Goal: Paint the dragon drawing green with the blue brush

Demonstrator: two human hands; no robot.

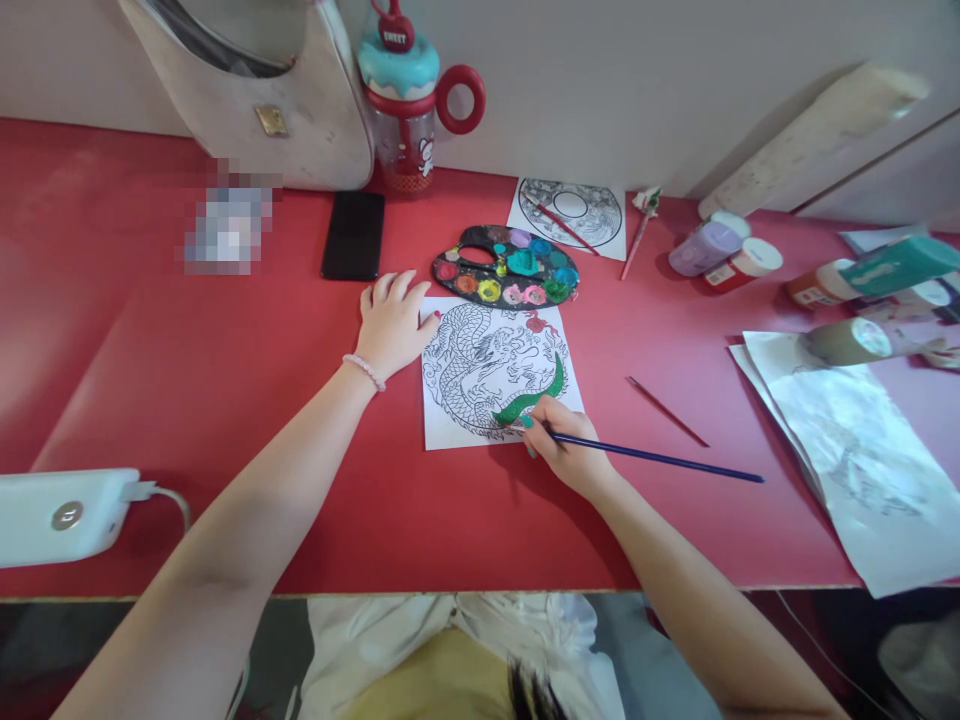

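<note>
On smooth red table point(247, 380), squarish white sheet point(448, 438) lay near front edge, round dragon outline point(465, 380) mostly uncoloured. Black oval palette point(507, 283), crusted with paint, sat just beyond. Left hand point(394, 325) lay spread at sheet's corner; right hand point(570, 450) pinched slim blue brush point(675, 461). Filled in: curved green band point(525, 404), smaller red patch point(537, 323).

Lighting: moderate, diffuse, possibly from above. Red tabletop point(187, 380) carries a broad pale sheen, strongest toward the right. Soft shadows: below right hand point(566, 445); on wall point(600, 90) beside leaning roll point(814, 140). Quality: centre fairly sharp; loose sheets point(877, 460) at right washed out, lines faint. Wide-angle stretch at edges; bottles point(900, 268) lean outward. Upper-left patch point(229, 230) pixelated.
</note>
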